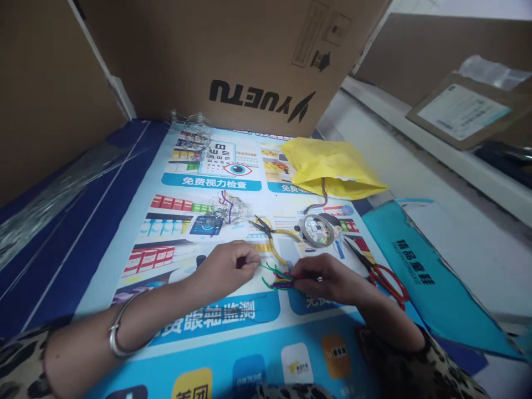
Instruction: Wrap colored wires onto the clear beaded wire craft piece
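Observation:
My right hand (330, 280) is closed around a small bundle of coloured wires (277, 284), mostly green with purple and yellow among them. Their loose ends fan out to the left. With thumb and forefinger, my left hand (226, 269) pinches the end of one green wire, which runs straight between the two hands. Just beyond the hands lie yellow-handled pliers (274, 235), jaws pointing left. Close to them is a round, grey-rimmed clear object (318, 230), perhaps a tape roll. Red-handled scissors (390, 282) rest right of my right hand.
A tangle of thin wire scraps (233, 210) lies on the printed poster (249, 360), with another clear tangle (191, 130) farther back. A yellow bag (332, 163) has a twisted wire strand at its mouth. Cardboard (216, 50) walls the back; a teal bag (428, 271) lies right.

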{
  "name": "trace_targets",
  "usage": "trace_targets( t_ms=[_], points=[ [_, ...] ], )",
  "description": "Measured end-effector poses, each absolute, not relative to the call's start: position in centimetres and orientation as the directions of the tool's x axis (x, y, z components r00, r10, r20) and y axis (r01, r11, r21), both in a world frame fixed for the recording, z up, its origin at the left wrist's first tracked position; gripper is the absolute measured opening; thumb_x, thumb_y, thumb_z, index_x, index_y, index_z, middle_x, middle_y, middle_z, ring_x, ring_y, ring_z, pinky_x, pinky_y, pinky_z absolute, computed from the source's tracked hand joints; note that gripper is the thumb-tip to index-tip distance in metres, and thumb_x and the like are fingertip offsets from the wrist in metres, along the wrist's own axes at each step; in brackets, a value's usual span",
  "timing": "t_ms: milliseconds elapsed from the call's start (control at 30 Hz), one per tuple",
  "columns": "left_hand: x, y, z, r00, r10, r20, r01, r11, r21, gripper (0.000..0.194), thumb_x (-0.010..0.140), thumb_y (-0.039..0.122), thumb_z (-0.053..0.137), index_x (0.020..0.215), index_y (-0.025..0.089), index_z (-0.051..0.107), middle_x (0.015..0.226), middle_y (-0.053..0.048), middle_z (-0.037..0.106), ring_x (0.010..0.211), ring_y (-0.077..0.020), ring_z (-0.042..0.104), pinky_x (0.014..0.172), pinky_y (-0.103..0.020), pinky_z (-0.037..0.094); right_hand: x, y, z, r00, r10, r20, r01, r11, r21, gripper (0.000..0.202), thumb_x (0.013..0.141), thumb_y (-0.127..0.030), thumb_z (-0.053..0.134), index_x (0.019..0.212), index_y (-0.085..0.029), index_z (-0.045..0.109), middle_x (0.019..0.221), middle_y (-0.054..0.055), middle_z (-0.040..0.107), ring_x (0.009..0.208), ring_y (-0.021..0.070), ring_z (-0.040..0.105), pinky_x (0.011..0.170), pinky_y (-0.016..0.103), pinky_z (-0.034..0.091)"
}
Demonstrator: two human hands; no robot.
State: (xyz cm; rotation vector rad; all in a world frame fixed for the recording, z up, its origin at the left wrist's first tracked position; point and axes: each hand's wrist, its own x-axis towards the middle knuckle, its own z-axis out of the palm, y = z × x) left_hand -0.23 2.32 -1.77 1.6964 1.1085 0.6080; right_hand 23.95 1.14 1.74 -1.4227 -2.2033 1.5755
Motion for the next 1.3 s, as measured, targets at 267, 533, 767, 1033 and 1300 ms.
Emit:
trace_targets(
  t_ms=[267,533,767,1033,1300],
  points=[
    [-0.6,2.2,-1.5,0.467,0.865,-0.185,0.43,-0.039,0.902,0.005,0.072,0.018,0.049,0.069,0.018,0.054,0.068,0.002,0.053,0.064,-0.0126,0.046,0.057,-0.022,0.035,25.3,1.6,2.1,-0.616,0.703,-0.355,0.622,0.158,-0.767,0.016,0.083,-0.024,0.055,0.089,-0.012,0.065,0.067,-0.001,0.056,0.057,0.0078,0.045,0.051,0.018,0.034],
    [-0.9,2.4,-1.8,0.475,0.844,-0.251,0.454,0.009,0.891,0.008,0.075,0.027,0.048,0.073,0.019,0.05,0.065,0.003,0.049,0.061,-0.0129,0.043,0.054,-0.022,0.033,27.7,1.9,3.3,-0.597,0.698,-0.395,0.771,0.363,-0.524,0.015,0.079,-0.019,0.054,0.084,-0.015,0.068,0.069,0.002,0.064,0.06,0.0105,0.053,0.055,0.02,0.036],
    [-1.1,2.3,-1.7,0.491,0.83,-0.264,0.464,0.007,0.886,0.011,0.077,0.03,0.047,0.075,0.019,0.05,0.068,0.001,0.052,0.064,-0.0148,0.047,0.058,-0.024,0.036,28.5,1.2,3.8,-0.495,0.781,-0.38,0.869,0.447,-0.215,0.017,0.081,-0.023,0.053,0.083,-0.02,0.07,0.079,0.004,0.069,0.068,0.0159,0.06,0.057,0.024,0.033],
    [-0.5,1.8,-0.8,0.512,0.816,-0.271,0.561,-0.079,0.824,0.016,0.079,0.034,0.046,0.076,0.019,0.051,0.069,0.001,0.051,0.063,-0.0145,0.044,0.056,-0.024,0.033,28.8,0.5,4.2,-0.476,0.822,-0.312,0.879,0.449,-0.16,0.016,0.082,-0.025,0.056,0.092,-0.022,0.068,0.085,0.003,0.07,0.073,0.0169,0.061,0.057,0.026,0.03],
    [-0.3,1.9,-0.9,0.512,0.83,-0.219,0.53,-0.105,0.841,0.013,0.078,0.029,0.047,0.076,0.018,0.054,0.07,0.001,0.053,0.064,-0.0134,0.045,0.057,-0.023,0.035,28.7,0.0,5.0,-0.37,0.894,-0.255,0.928,0.368,-0.058,0.031,0.089,-0.029,0.046,0.066,-0.016,0.063,0.071,0.007,0.064,0.068,0.0178,0.057,0.059,0.028,0.033]
  ],
)
